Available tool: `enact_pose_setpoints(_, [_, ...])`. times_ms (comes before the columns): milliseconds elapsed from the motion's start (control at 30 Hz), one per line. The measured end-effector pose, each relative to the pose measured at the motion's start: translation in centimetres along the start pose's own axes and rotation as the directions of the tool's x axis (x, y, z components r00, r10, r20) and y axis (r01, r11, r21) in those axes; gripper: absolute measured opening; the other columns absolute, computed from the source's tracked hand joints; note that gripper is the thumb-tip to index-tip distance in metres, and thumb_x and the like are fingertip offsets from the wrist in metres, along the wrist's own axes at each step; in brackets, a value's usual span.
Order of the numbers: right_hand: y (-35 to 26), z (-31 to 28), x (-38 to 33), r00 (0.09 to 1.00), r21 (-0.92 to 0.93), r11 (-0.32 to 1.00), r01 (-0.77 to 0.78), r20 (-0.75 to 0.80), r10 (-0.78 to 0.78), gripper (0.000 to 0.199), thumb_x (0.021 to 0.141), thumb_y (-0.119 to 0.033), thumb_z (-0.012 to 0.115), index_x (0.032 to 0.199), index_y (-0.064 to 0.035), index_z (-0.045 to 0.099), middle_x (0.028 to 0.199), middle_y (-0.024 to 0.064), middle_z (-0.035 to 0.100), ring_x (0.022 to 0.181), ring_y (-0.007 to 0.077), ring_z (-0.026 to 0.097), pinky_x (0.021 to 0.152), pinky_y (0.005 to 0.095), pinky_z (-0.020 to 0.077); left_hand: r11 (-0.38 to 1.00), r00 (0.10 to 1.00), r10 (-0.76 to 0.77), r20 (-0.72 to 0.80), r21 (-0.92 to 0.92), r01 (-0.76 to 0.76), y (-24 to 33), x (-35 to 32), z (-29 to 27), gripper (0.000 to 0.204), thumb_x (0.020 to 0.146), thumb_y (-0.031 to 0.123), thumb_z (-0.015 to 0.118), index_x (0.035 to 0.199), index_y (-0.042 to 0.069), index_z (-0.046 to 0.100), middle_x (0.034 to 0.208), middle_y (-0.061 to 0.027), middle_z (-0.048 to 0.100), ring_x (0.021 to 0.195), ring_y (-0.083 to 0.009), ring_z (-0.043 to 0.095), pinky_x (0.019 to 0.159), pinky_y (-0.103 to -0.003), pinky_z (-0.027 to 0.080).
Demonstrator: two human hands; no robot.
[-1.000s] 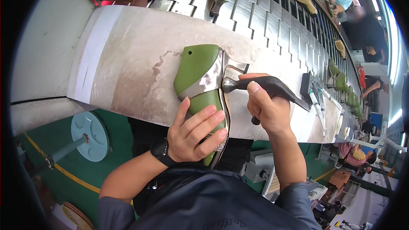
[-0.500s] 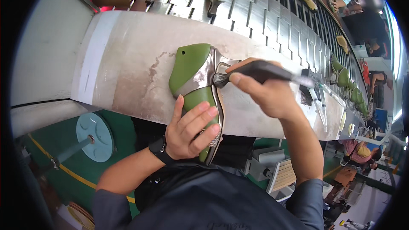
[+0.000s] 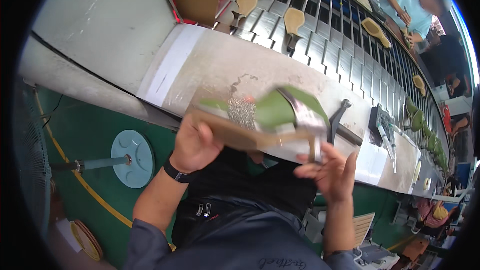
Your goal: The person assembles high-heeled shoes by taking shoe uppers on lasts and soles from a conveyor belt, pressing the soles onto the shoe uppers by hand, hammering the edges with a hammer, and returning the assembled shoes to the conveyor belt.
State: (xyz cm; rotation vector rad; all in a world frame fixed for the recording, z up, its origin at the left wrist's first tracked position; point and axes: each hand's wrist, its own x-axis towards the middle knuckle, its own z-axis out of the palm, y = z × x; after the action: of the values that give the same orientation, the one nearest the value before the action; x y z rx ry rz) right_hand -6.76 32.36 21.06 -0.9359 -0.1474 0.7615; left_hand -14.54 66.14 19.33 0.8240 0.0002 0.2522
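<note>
Here's the shoe (image 3: 250, 137), tilted up at the bench (image 3: 220, 60), left hand (image 3: 196, 143) gripping its toe (image 3: 220, 126) at nine o'clock, seemingly to steer it, right hand (image 3: 331, 174) loosely spread by the heel (image 3: 315, 146) at four, contact blurred, hammer (image 3: 339, 116) lying at three.

Single head-worn fisheye, looking down close over bare left hand (image 3: 196, 145), bare right hand (image 3: 332, 174) and long pale-beige workbench (image 3: 225, 60), straight edges bowed
</note>
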Motion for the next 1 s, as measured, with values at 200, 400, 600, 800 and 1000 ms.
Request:
enact_pose_setpoints(200, [5.6, 4.8, -2.8, 0.998, -0.103, 0.993, -0.05, -0.043, 0.045, 0.096, 0.084, -0.031, 0.088, 0.156, 0.0078, 0.039, 0.141, 0.0342, 0.059, 0.122, 0.0478, 0.067, 0.097, 0.0572, 0.0605, 0.982, 0.965, -0.191, 0.178, 0.039, 0.187, 1.5, 0.3, 2.3, 0.107, 0.088, 0.057, 0.082, 0.161, -0.005, 0.035, 0.159, -0.0325, 0.047, 0.149, -0.0426, 0.047, 0.124, -0.053, 0.039])
enact_pose_setpoints(400, [8.4, 4.1, -4.4, 0.76, -0.828, 0.067, 0.556, 0.475, -0.444, 0.075, 0.07, -0.024, 0.095, 0.136, -0.0172, 0.061, 0.138, 0.0275, 0.059, 0.124, 0.0409, 0.064, 0.109, 0.0652, 0.0439, 0.942, 0.867, -0.311, 0.388, 0.246, 0.228, 2.9, -0.8, 2.6, 0.078, 0.091, 0.027, 0.085, 0.149, -0.012, 0.052, 0.15, -0.0279, 0.059, 0.14, -0.0336, 0.059, 0.118, -0.044, 0.046])
enact_pose_setpoints(600, [8.8, 3.6, -6.2, 0.742, -0.841, -0.017, 0.541, 0.487, -0.46, 0.073, 0.071, -0.025, 0.094, 0.136, -0.021, 0.062, 0.138, 0.0265, 0.059, 0.123, 0.0387, 0.064, 0.108, 0.0634, 0.0451, 0.979, 0.863, -0.201, 0.463, 0.058, 0.197, -0.1, -1.3, 2.0, 0.069, 0.083, 0.011, 0.089, 0.14, -0.014, 0.06, 0.143, -0.0335, 0.062, 0.136, -0.0384, 0.062, 0.118, -0.048, 0.048])
enact_pose_setpoints(800, [9.6, 3.4, -6.7, 0.737, -0.842, 0.004, 0.539, 0.469, -0.486, 0.069, 0.072, -0.025, 0.094, 0.134, -0.0211, 0.063, 0.136, 0.0257, 0.061, 0.122, 0.0385, 0.065, 0.107, 0.0624, 0.0459, 0.979, 0.853, -0.203, 0.481, 0.091, 0.182, -0.5, -1.0, 1.8, 0.065, 0.081, 0.017, 0.093, 0.136, -0.005, 0.066, 0.133, -0.0403, 0.065, 0.132, -0.0512, 0.062, 0.11, -0.059, 0.051])
enact_pose_setpoints(1000, [9.0, 5.2, -6.3, 0.818, -0.775, 0.375, 0.508, 0.298, -0.492, 0.089, 0.078, -0.028, 0.094, 0.151, -0.0024, 0.05, 0.134, 0.0285, 0.062, 0.118, 0.0425, 0.066, 0.102, 0.0553, 0.0525, 0.967, 0.904, -0.249, 0.347, 0.037, 0.252, -0.4, -0.5, 3.9, 0.068, 0.094, 0.019, 0.083, 0.15, -0.002, 0.051, 0.143, -0.0335, 0.062, 0.133, -0.0369, 0.064, 0.113, -0.047, 0.051])
